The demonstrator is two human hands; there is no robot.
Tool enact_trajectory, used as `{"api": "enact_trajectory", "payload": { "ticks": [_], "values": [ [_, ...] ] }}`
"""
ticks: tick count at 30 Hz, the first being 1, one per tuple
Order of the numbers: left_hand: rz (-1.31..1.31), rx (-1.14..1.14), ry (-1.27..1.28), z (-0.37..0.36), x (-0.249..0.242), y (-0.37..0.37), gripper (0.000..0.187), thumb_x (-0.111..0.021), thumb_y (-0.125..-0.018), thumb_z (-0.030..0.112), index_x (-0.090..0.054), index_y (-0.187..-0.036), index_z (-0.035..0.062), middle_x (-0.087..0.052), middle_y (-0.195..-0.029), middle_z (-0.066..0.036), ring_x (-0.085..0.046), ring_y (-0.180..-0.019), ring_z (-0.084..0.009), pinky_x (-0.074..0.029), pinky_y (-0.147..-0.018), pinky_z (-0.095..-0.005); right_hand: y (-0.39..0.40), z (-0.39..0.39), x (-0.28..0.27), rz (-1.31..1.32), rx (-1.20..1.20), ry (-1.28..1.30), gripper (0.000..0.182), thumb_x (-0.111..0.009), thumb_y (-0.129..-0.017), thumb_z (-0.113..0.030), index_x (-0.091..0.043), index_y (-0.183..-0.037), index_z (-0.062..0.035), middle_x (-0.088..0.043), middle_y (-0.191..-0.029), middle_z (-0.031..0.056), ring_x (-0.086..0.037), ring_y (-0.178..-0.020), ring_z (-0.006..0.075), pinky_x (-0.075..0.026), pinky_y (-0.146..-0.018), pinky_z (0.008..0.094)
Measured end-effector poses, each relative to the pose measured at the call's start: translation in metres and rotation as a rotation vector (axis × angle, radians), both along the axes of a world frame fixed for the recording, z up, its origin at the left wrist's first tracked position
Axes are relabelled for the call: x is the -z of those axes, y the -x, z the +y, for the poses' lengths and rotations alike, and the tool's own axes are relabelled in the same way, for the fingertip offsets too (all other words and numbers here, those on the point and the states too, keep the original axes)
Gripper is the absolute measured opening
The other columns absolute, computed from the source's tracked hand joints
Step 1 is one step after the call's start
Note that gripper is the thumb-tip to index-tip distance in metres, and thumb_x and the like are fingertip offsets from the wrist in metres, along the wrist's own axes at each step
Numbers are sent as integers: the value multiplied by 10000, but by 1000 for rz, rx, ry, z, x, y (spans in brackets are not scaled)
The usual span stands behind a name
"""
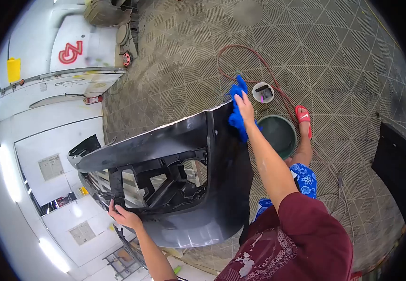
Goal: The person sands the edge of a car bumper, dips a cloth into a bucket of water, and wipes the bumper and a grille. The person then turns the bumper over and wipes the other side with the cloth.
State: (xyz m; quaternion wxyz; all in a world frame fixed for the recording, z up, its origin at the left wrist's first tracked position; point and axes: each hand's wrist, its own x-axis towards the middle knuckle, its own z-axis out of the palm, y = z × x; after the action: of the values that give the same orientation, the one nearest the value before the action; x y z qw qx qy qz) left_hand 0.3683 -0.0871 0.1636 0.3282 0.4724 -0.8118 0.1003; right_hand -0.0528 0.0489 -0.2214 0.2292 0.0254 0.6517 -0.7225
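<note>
A large black car bumper (231, 154) with a wide cut-out in its middle stands in front of me, partly shiny and partly dull. My left hand (125, 218) grips the bumper at the rim of the cut-out, near its far end. At the near end, my right hand (244, 108) is closed on a crumpled blue cloth (237, 121) and presses it over the bumper's upper edge. Part of the cloth is hidden behind my fingers.
A dark green bucket (293, 145) and a white tub (263, 86) holding dark items stand by my foot. A red hose (271, 65) loops over the patterned floor. A black panel (395, 159) lies right; white walls (29, 110) rise left.
</note>
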Motion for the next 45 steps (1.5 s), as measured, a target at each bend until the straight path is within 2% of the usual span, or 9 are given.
{"api": "enact_trajectory", "payload": {
  "ticks": [3,6,12,15,18,26,32,35,45],
  "values": [
    [5,-48,-29,-6,2,-5,341,-505,-1067,193,-622,-1259,-64,-647,-1251,-211,-599,-1170,-344,-419,-1074,-431,-53,28,-7,-170,-28,-87,699,-556,-1036,-439,-386,-1567,-17,-595,-1431,272,-567,-1325,413,-427,-1116,416],
    [-11,-65,-34,-3,2,-1,350,-497,-1073,199,-626,-1264,-64,-649,-1260,-211,-597,-1179,-338,-414,-1083,-430,-183,85,-118,401,-139,-184,648,-589,-956,-223,-413,-1553,-43,-389,-1556,343,-374,-1353,613,-224,-1179,680],
    [-3,-15,-47,-5,6,-4,355,-480,-1073,187,-630,-1269,-68,-660,-1265,-206,-595,-1205,-328,-402,-1105,-422,-138,68,-192,567,-312,-254,675,-613,-917,-200,-457,-1570,-131,-381,-1584,320,-322,-1471,536,-155,-1207,710],
    [5,1,-48,-6,4,-3,356,-479,-1072,188,-631,-1267,-68,-662,-1264,-202,-596,-1206,-326,-397,-1111,-420,-50,24,-184,400,-106,-127,451,-570,-926,-173,-596,-1362,-59,-620,-1120,261,-564,-1133,448,-324,-1140,613],
    [56,19,-69,-6,5,-3,356,-476,-1073,191,-633,-1264,-65,-661,-1266,-196,-589,-1217,-320,-386,-1120,-417,-38,14,-178,450,-138,-178,459,-575,-902,-147,-592,-1351,-54,-587,-1258,280,-524,-1221,472,-323,-1140,620],
    [20,-9,-65,-5,4,7,359,-471,-1074,195,-626,-1265,-66,-654,-1275,-197,-596,-1203,-320,-391,-1113,-419,-271,141,-178,720,-478,-158,652,-702,-782,-278,-629,-1410,-121,-542,-1303,233,-467,-1312,465,-176,-1170,777],
    [53,16,-60,-5,5,-2,352,-463,-1076,189,-626,-1261,-62,-657,-1277,-194,-595,-1208,-316,-386,-1117,-418,-78,49,-151,643,-82,-28,519,-608,-925,-177,-544,-1421,-38,-571,-1326,265,-515,-1215,513,-278,-1173,657],
    [24,-10,-50,-4,5,-2,351,-461,-1079,195,-628,-1255,-59,-662,-1274,-192,-592,-1213,-311,-385,-1119,-416,-8,11,-66,106,-72,307,540,-589,-1012,-266,-506,-1472,5,-596,-1409,214,-541,-1331,358,-373,-1153,371],
    [111,-12,-76,-11,8,-10,361,-471,-1076,209,-631,-1254,-62,-650,-1281,-194,-589,-1213,-297,-397,-1112,-411,-351,170,-7,-239,-164,-304,639,-506,-1060,-235,-291,-1577,74,-343,-1622,277,-323,-1518,401,-233,-1258,450]
  ]
}}
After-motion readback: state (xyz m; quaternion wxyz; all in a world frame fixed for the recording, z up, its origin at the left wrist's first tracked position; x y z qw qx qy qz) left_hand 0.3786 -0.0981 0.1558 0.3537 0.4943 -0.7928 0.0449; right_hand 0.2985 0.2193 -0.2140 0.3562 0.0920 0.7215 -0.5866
